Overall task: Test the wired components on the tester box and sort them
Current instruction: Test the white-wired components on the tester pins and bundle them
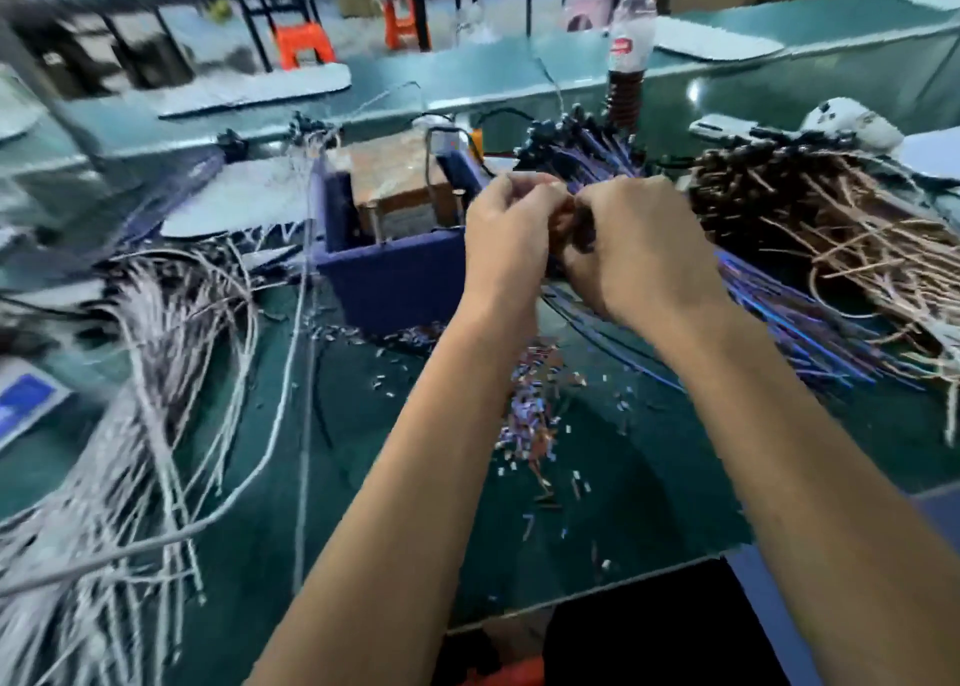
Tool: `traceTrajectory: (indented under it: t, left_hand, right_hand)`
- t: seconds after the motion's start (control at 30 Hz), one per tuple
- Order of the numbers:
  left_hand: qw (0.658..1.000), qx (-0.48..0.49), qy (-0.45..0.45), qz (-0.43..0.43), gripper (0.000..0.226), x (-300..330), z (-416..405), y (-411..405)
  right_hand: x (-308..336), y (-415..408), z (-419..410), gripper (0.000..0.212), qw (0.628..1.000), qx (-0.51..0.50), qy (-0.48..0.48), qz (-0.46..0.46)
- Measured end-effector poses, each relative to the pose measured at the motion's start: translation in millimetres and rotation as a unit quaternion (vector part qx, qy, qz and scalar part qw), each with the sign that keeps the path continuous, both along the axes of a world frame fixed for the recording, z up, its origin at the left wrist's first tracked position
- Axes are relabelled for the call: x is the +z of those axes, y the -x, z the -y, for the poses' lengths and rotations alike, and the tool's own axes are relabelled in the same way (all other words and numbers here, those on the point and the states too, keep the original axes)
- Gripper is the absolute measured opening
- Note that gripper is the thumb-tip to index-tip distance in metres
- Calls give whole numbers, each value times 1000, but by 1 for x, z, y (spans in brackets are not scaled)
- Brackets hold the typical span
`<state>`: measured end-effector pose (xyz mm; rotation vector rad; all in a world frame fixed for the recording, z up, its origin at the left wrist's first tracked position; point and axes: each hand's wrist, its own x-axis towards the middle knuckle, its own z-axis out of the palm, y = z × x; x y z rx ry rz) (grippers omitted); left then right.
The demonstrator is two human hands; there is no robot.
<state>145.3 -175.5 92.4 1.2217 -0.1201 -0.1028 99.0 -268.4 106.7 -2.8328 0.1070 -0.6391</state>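
My left hand and my right hand meet in front of the blue tester box, fingers curled together around a small wired component whose body is hidden between them. Blue wires trail from under my right hand toward the right. The tester box stands at the table's middle with a brown block inside it. A heap of blue-wired components lies behind my hands. The whole frame is blurred.
A pile of brown-wired components fills the right. White wires spread over the left. Small wire clippings litter the green mat between my forearms. A bottle stands behind, with orange stools beyond the bench.
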Motion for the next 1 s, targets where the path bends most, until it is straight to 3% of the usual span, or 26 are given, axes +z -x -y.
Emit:
traceTrajectory:
  t: [0.17, 0.27, 0.4, 0.5, 0.63, 0.8, 0.87, 1.0]
  left_hand:
    - [976, -27, -202, 72, 13, 0, -113, 9]
    - [964, -33, -259, 42, 3, 5, -161, 12]
    - [939, -42, -342, -26, 13, 1, -217, 2]
    - [876, -3, -477, -69, 13, -5, -252, -12]
    - [745, 64, -661, -59, 21, -6, -280, -31]
    - [744, 133, -654, -44, 22, -6, -280, -53]
    - [739, 131, -660, -35, 11, -12, -269, -60]
    - [703, 143, -696, 5, 16, -26, -247, -69]
  right_hand:
    - [-5, -14, -84, 26, 996, 64, -2, -66]
    - [-7, -22, -123, 28, 982, 117, 22, -146]
    - [-15, -36, -174, 42, 958, 188, 30, -213]
    - [-31, -48, -214, 23, 937, 224, -47, -264]
    - [-48, -65, -251, 9, 965, 184, -82, -165]
    - [-51, -81, -255, 44, 973, 110, -177, -103]
    - [-54, -82, -250, 45, 974, 92, -177, -104]
    - [-56, -81, -245, 39, 974, 78, -183, -105]
